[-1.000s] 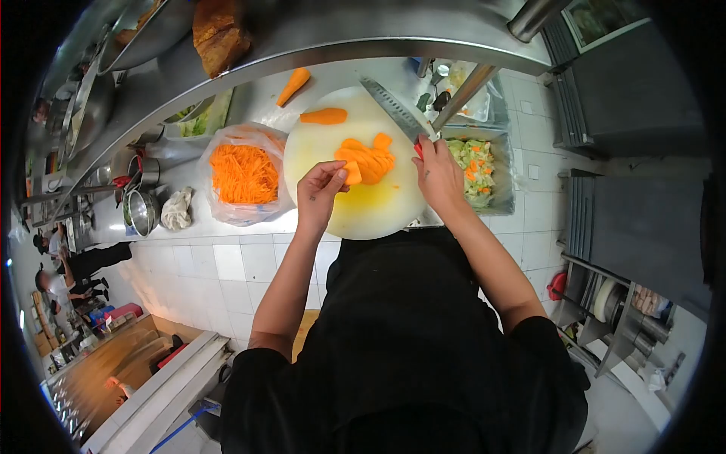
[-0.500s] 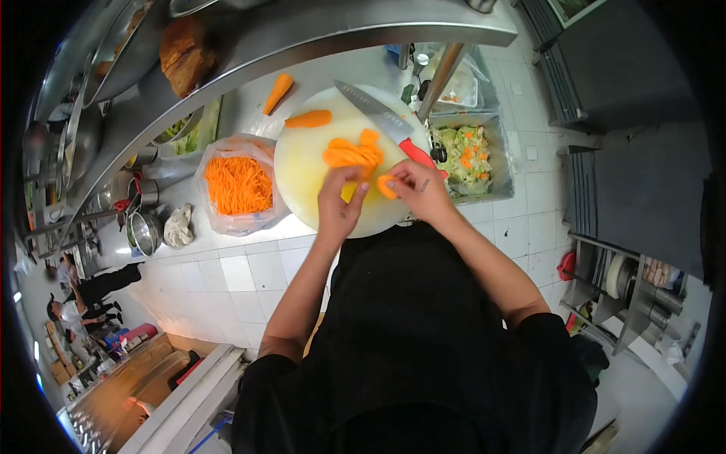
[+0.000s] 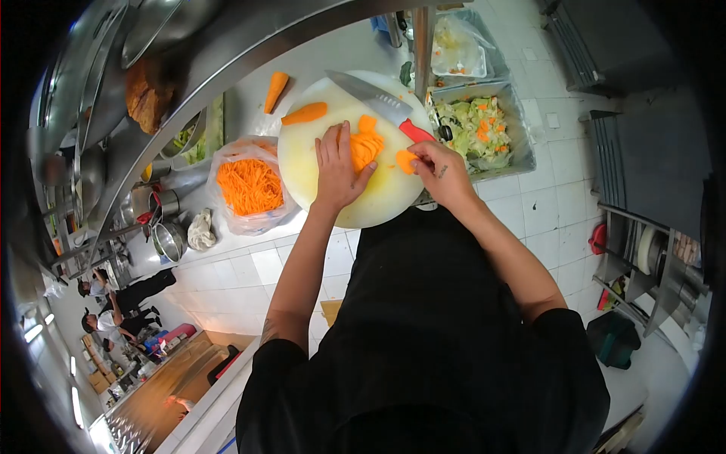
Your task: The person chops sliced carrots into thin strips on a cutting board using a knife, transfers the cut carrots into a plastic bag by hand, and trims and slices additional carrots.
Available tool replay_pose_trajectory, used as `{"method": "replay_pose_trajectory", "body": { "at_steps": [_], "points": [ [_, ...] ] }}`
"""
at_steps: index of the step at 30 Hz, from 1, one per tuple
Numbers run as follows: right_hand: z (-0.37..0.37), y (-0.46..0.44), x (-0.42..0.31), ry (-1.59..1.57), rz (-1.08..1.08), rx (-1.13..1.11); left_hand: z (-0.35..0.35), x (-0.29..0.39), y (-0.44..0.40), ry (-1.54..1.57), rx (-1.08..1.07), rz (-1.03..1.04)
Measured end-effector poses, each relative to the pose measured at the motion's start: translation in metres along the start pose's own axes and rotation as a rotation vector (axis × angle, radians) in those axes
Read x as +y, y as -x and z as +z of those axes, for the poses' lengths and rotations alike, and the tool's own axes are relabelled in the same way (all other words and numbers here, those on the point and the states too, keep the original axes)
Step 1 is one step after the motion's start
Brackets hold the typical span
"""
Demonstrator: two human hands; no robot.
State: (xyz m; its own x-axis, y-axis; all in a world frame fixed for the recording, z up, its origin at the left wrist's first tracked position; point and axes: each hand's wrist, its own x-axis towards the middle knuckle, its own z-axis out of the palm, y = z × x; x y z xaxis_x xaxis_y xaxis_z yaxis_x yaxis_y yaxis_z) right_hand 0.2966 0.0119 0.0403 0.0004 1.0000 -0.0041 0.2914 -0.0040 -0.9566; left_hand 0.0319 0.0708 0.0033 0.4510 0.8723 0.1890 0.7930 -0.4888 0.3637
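Observation:
My left hand (image 3: 340, 168) lies with fingers stretched out on the round white cutting board (image 3: 302, 170), its thumb side against a pile of carrot slices (image 3: 367, 145). To the right, my right hand (image 3: 445, 175) pinches a carrot slice (image 3: 407, 161) over the board's right side. A knife (image 3: 370, 94) with a red handle (image 3: 416, 131) rests across the upper right of the board, held by neither hand. One cut carrot piece (image 3: 305, 113) is at the board's upper left edge. Another carrot piece (image 3: 277, 91) sits on the counter beyond it.
Left of the board stands a plastic bag of shredded carrot (image 3: 249, 187). A bin of cabbage and carrot scraps (image 3: 475, 135) is at the right. Overhead runs a metal shelf (image 3: 249, 64). A crumpled cloth (image 3: 201, 230) lies near a metal bowl (image 3: 169, 241). People (image 3: 113, 314) stand far left.
My left hand has flattened, its fingers now stretched beside the pile of slices. My right hand still pinches its slice, a little farther from the left hand. The whole view has shifted slightly.

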Motion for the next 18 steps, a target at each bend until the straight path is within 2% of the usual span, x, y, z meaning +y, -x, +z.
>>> {"method": "replay_pose_trajectory", "body": {
  "at_steps": [6, 10, 12, 16, 18],
  "points": [
    [-0.003, -0.005, -0.003, 0.055, -0.063, 0.02, -0.012, 0.008, -0.004, 0.112, -0.004, 0.042],
    [0.004, -0.01, -0.003, 0.12, -0.169, 0.009, -0.007, 0.005, -0.003, 0.057, 0.055, 0.08],
    [0.006, -0.01, -0.002, 0.131, -0.159, 0.0, -0.005, 0.004, 0.001, 0.03, 0.013, 0.015],
    [0.009, -0.012, 0.003, 0.172, -0.177, -0.006, -0.008, 0.007, 0.001, 0.079, 0.035, 0.012],
    [0.01, -0.013, 0.004, 0.171, -0.173, -0.012, -0.014, 0.015, -0.001, -0.005, 0.048, 0.014]
  ]
}}
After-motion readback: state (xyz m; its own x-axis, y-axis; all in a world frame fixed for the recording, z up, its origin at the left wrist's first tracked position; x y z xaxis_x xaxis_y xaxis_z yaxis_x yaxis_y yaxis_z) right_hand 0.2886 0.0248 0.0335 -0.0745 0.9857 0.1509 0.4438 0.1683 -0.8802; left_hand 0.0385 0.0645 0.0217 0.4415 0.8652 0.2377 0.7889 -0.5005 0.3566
